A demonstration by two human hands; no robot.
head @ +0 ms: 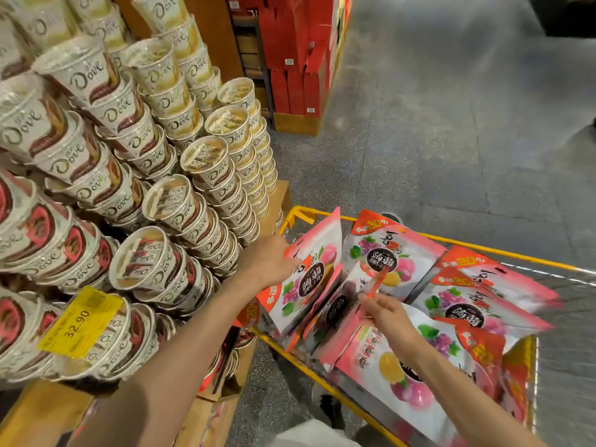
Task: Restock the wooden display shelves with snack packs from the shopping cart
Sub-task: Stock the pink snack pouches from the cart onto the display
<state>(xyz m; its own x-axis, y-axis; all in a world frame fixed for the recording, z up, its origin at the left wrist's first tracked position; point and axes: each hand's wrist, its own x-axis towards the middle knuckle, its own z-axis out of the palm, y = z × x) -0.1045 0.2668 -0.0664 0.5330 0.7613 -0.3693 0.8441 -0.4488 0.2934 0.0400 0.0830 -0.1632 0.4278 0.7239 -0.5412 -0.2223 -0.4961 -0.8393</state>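
We have both hands in the yellow shopping cart, which sits to our right of the wooden display shelf. Our left hand clasps the upper edge of one upright jelly snack pack, thumb across its printed face; this pack stands on end, its long axis tilting up and away from us, and it is the pack nearest the shelf. Our right hand pinches the top edge of a neighbouring pack just beside the first. More packs lie flat beyond the right hand. So the lift falls to the left hand, and the carry goes leftward, toward the stacked tubs.

Readable writing: "Dove" on the chocolate tubs left of our left hand, "32.90" on the yellow price tag, and "20%" on the packs' orange corners (the Chinese lettering is too blurred to read).
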